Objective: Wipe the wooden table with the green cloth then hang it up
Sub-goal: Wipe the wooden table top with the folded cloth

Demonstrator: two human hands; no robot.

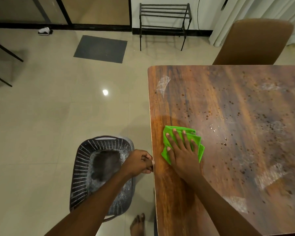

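We had our right hand point(182, 150) pressed flat on the green cloth point(198, 147), fingers spread wide over it, palm down rather than gripping. The cloth lay folded on the wooden table point(228, 108), close to the table's left edge and nearer its front than its far left corner. Our left hand point(140, 163) was curled at that left edge, fingers bent in against the rim of the table; whether it pinched anything we could not tell. Dark specks and small droplets dotted the table to the right of the cloth, with pale smears near the far left corner and along the right side. On the floor just left of the table stood a dark slotted basket point(82, 167), partly under our left forearm. A brown chair point(255, 41) stood at the table's far edge
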